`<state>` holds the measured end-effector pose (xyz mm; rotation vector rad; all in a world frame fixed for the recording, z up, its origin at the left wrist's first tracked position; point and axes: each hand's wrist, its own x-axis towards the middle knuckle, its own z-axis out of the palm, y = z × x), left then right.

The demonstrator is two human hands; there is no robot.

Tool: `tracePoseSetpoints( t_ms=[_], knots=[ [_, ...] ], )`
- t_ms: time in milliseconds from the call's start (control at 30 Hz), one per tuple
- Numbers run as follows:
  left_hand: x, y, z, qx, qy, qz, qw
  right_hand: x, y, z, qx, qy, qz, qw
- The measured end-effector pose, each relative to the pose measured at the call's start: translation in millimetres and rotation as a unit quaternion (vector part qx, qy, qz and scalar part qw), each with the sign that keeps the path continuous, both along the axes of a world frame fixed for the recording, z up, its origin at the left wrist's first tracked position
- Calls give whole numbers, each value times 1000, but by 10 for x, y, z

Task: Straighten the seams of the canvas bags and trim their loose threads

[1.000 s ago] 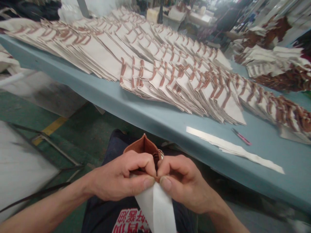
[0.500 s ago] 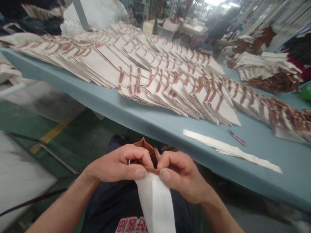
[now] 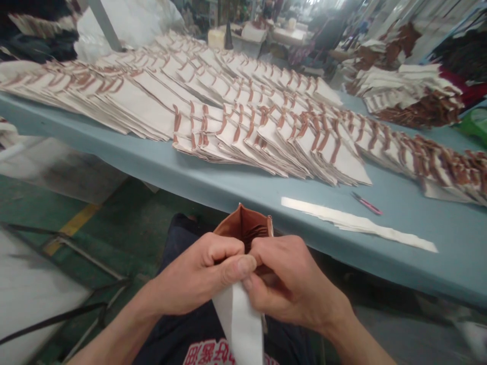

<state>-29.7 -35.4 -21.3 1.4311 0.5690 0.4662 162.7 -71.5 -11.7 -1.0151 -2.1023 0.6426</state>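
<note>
A pouch-like fabric piece [image 3: 245,319], white outside with a brown lining, hangs over my lap. Its brown opening gapes on the far side, above my fingers. My left hand [image 3: 209,268] pinches the near rim between thumb and fingers. Right beside it, my right hand [image 3: 285,284] grips the same rim, and the two thumbs almost meet. The bit of edge between the fingertips is covered by the hands.
On the blue-covered table [image 3: 247,187] lie overlapping rows of white pieces with brown edges [image 3: 274,137]. Nearer are white fabric strips [image 3: 353,223] and small pink-handled snips [image 3: 367,204]. A pile of white and brown pieces [image 3: 411,96] stands at the back right.
Both hands have drawn closer together along the rim, and the left thumb now lies against the right fingers. More of the brown opening shows. The view has shifted slightly.
</note>
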Motion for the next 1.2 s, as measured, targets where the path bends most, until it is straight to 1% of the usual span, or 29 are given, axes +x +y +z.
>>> tracePoseSetpoints(
  t_ms=[33, 67, 133, 233, 300, 400, 467, 500, 533, 633, 700, 767, 833, 933, 1033, 1133, 1200],
  knots=[
    [9, -2, -60, -49, -26, -1, 998, -17, -16, 0, 0, 3, -2, 1000],
    [16, -8, -120, -81, -43, 6, 996, -33, -31, 0, -5, 10, -3, 1000],
    [22, -27, -226, -101, -59, 32, 993, -56, -60, 9, -27, 24, -10, 999],
    [17, -45, -310, -76, -66, 57, 993, -44, -80, 58, -80, 45, -17, 996],
    [12, -37, -306, -36, -71, 55, 995, -6, -64, 102, -156, 68, 3, 985],
    [14, -10, -261, 24, -85, 41, 995, 59, -9, 117, -293, 113, 75, 947],
    [20, 0, -256, 31, -92, 45, 994, 79, 19, 72, -325, 146, 113, 927],
    [23, 0, -269, 19, -94, 49, 994, 81, 23, 38, -318, 158, 118, 927],
    [27, -4, -292, 3, -96, 52, 994, 79, 20, 1, -294, 163, 116, 935],
    [37, -30, -394, -45, -98, 55, 993, 70, -23, -88, -170, 128, 89, 973],
    [44, -44, -451, -52, -96, 53, 993, 73, -56, -111, -85, 91, 83, 989],
    [49, -48, -474, -56, -94, 49, 993, 80, -77, -105, -35, 61, 84, 994],
    [42, -41, -452, -57, -94, 43, 993, 82, -90, -79, -10, 44, 82, 996],
    [-1, -32, -335, -43, -81, 23, 995, 65, -116, -25, 0, 38, 71, 997],
    [-74, -49, -129, 15, -41, -16, 999, 30, -185, 38, 8, 24, 64, 998],
    [-128, -102, 85, 54, -28, -81, 995, -14, -307, 91, -13, 48, 93, 994],
    [-143, -153, 159, 47, -61, -132, 988, -48, -388, 99, -27, 51, 116, 992]
  ],
)
